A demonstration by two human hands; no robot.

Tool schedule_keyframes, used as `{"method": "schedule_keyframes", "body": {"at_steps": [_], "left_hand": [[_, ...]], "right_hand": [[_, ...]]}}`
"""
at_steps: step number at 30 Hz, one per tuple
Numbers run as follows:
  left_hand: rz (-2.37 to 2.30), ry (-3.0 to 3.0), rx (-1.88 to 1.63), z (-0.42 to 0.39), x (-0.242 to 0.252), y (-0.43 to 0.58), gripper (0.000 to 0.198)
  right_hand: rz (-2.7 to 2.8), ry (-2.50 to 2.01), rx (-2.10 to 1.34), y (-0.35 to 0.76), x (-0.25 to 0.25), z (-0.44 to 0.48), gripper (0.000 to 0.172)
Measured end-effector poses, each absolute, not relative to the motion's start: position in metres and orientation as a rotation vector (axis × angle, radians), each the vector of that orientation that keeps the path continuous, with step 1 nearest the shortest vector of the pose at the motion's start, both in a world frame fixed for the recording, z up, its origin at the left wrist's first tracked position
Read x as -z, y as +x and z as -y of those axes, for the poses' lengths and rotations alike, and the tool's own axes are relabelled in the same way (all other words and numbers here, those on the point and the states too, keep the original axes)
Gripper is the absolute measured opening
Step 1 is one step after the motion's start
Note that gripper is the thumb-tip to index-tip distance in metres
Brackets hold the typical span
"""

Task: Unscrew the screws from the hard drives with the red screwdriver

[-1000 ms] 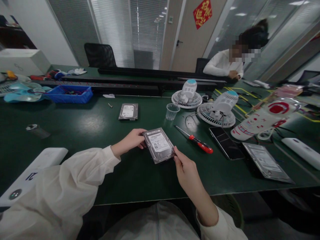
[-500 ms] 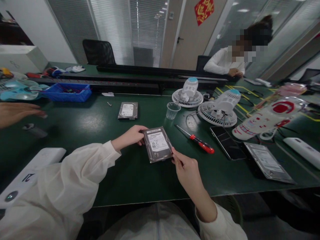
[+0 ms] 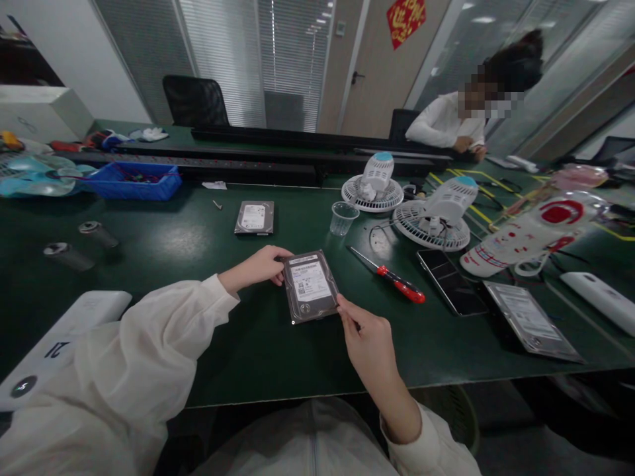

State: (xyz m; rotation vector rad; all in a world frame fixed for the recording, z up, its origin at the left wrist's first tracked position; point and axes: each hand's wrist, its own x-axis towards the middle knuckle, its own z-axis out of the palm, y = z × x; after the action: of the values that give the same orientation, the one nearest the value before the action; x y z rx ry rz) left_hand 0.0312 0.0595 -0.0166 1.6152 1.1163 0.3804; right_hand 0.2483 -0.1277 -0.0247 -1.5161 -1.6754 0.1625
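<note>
Between my two hands is a hard drive [image 3: 311, 285], its labelled face turned up and slightly tilted over the green table. My left hand [image 3: 268, 266] grips its upper left edge, fingers partly hidden beneath. The thumb and fingers of my right hand [image 3: 361, 322] pinch the lower right edge. A second hard drive [image 3: 254, 218] lies flat further back. To the right rests a screwdriver [image 3: 394, 279] with a red and black handle, and behind it stands a clear plastic cup [image 3: 343, 218].
White fan parts [image 3: 373, 188] lie behind the cup. On the right are a phone [image 3: 452, 283], another hard drive [image 3: 532, 318] and a white bottle [image 3: 520, 235]. A blue tray [image 3: 135, 182], metal cylinders [image 3: 68, 256] and a white device [image 3: 64, 344] are left. A person [image 3: 446, 125] sits across.
Another person's hand at the far left has gone from view, and a second metal cylinder now shows there. The hard drive in my hands has shifted slightly left and turned a little.
</note>
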Motion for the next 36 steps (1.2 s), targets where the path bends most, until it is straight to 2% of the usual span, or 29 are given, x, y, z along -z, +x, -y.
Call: {"method": "schedule_keyframes", "body": {"at_steps": [12,25,36], "left_hand": [[-1.121,1.657,-0.316,-0.058,0.010,0.036,0.047],[-1.108,1.641,-0.357,-0.056,0.013,0.033,0.041],[-1.089,1.629,-0.370,-0.055,0.013,0.033,0.040]], "right_hand": [[1.751,-1.495,0.035,0.241,0.030,0.132,0.026],[1.700,-1.398,-0.030,0.246,0.024,0.130,0.014],[1.729,-1.340,-0.123,0.249,0.025,0.132,0.017]]}}
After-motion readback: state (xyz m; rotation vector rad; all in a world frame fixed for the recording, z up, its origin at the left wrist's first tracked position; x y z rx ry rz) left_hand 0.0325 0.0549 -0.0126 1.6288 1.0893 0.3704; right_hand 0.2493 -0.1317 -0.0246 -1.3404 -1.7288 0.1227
